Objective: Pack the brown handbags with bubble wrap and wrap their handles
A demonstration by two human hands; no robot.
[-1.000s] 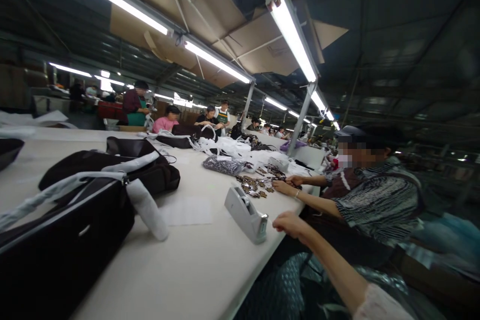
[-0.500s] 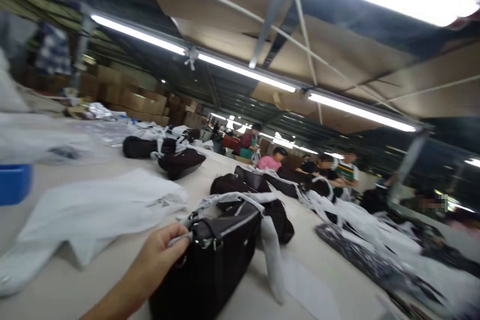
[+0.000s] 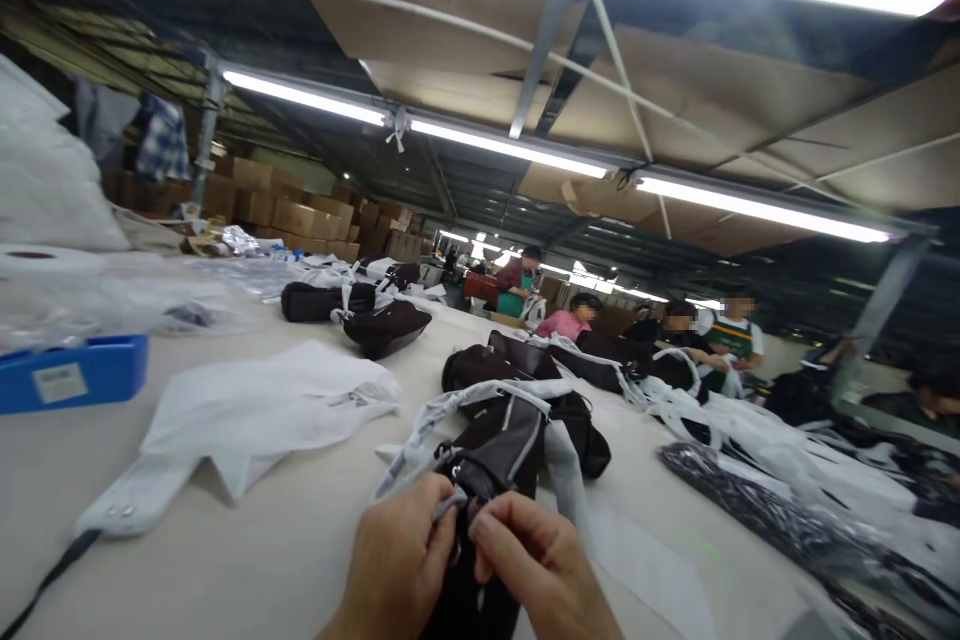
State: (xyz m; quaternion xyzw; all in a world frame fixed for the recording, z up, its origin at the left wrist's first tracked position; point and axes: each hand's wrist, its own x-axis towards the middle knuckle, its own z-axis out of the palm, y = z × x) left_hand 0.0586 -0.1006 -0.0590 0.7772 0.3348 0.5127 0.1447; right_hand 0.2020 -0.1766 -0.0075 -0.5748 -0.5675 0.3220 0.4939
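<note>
A black handbag [image 3: 517,440] with metal fittings stands on the table just in front of me, its handle [image 3: 480,392] wrapped in pale paper. At its near end my left hand [image 3: 409,545] is closed in a pinch on a grey-wrapped strap [image 3: 448,502]. Close beside it my right hand [image 3: 529,555] has thumb and fingers pressed together at the bag's metal fittings. What lies between the right fingertips is small and mostly hidden. A pale wrapped strap [image 3: 566,480] hangs down the bag's right side.
White nonwoven cloth [image 3: 262,410] lies at left, near a blue tape dispenser [image 3: 75,375]. More black bags [image 3: 386,325] rest farther back. Clear plastic packaging [image 3: 757,500] and white straps [image 3: 810,450] cover the right side. Several people work beyond the table, including one in a pink top [image 3: 562,322].
My right hand has come into view and joined the left at the bag's near end. The bag's end has turned toward me, and the camera view has shifted left.
</note>
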